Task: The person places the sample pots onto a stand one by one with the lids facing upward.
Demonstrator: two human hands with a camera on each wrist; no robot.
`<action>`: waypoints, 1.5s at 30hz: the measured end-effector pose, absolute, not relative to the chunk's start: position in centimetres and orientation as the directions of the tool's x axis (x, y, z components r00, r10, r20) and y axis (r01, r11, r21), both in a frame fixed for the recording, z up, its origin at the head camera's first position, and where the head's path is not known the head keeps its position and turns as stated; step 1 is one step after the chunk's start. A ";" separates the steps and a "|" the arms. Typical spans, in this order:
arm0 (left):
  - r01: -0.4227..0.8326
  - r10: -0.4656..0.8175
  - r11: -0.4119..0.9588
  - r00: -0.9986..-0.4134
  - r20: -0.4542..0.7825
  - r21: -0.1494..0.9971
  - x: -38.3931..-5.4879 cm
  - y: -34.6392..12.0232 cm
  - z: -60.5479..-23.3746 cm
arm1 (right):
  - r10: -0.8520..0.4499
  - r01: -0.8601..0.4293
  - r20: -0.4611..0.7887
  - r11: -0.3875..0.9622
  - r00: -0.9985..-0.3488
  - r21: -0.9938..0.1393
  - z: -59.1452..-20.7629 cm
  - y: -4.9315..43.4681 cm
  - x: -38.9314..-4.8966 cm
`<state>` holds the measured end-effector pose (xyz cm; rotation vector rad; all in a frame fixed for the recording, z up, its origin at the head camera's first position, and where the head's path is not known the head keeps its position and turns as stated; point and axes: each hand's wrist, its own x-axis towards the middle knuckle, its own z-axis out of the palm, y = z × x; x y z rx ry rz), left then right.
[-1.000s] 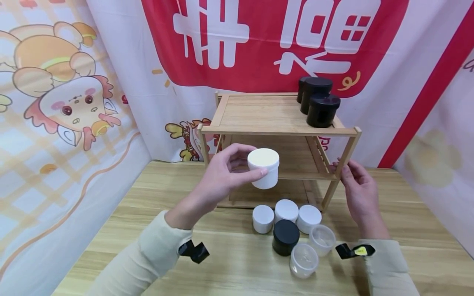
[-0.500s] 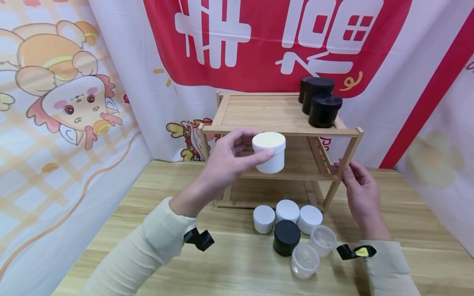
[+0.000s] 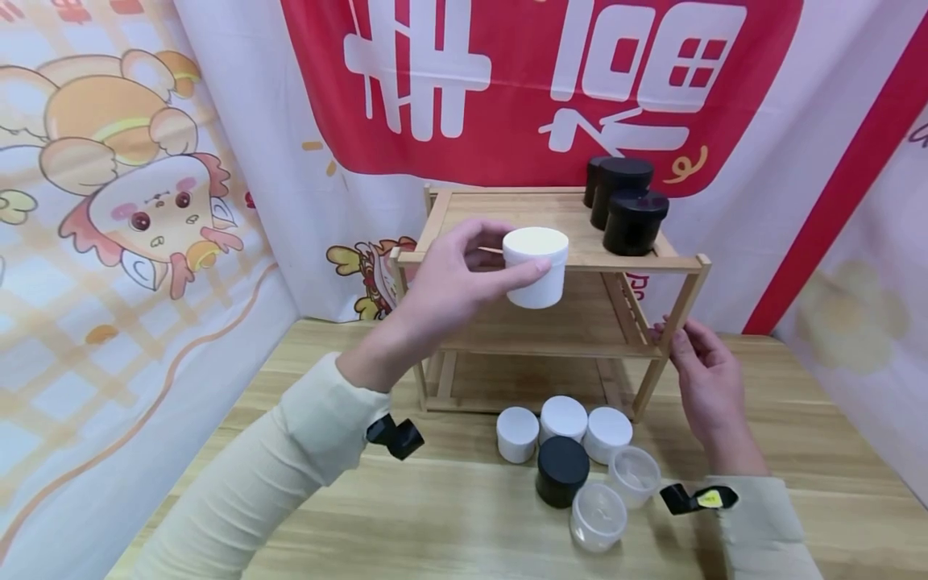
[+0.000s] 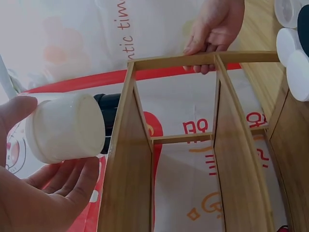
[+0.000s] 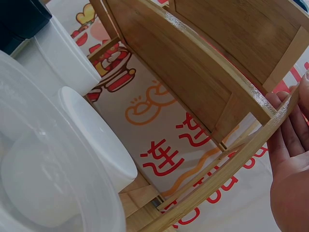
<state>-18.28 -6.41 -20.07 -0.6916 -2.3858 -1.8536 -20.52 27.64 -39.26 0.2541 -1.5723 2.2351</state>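
Note:
In the head view my left hand grips a white lidded jar between thumb and fingers. It holds the jar upright in the air, before the front edge of the wooden rack's top shelf. The left wrist view shows the same white jar with the thumb on one side and fingers on the other. My right hand holds the rack's right front post, its fingers partly hidden behind the wood. On the right of the top shelf stand three black jars.
On the table before the rack, three white jars stand in a row. A black jar and two clear plastic jars are grouped in front of them. Printed cloth hangs behind and at both sides.
My left hand has lifted the white jar from before the middle shelf to the height of the top shelf's front edge, slightly rightward. The right hand keeps its place on the post.

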 end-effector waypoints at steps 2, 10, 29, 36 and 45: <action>0.346 0.321 0.184 -0.906 0.276 0.920 -18.5 -6.3 -19.6 | 0.213 -0.422 0.371 -0.296 -0.904 -0.857 -39.2 27.6 -20.5; 0.300 0.287 0.249 -0.931 0.226 0.921 -19.8 -5.7 -17.4 | 0.223 -0.433 0.378 -0.306 -0.898 -0.848 -39.2 27.2 -20.6; 0.178 0.209 0.391 -0.973 0.101 0.903 -21.9 -4.6 -14.8 | 0.222 -0.438 0.383 -0.312 -0.897 -0.843 -39.3 27.1 -20.5; 0.118 0.234 0.373 -0.972 0.030 0.920 -23.6 -3.4 -14.3 | 0.222 -0.419 0.364 -0.307 -0.905 -0.854 -39.2 27.4 -20.3; 0.057 0.218 0.344 -0.976 -0.021 0.937 -25.5 -2.1 -14.3 | 0.234 -0.411 0.351 -0.305 -0.907 -0.859 -39.3 27.3 -20.4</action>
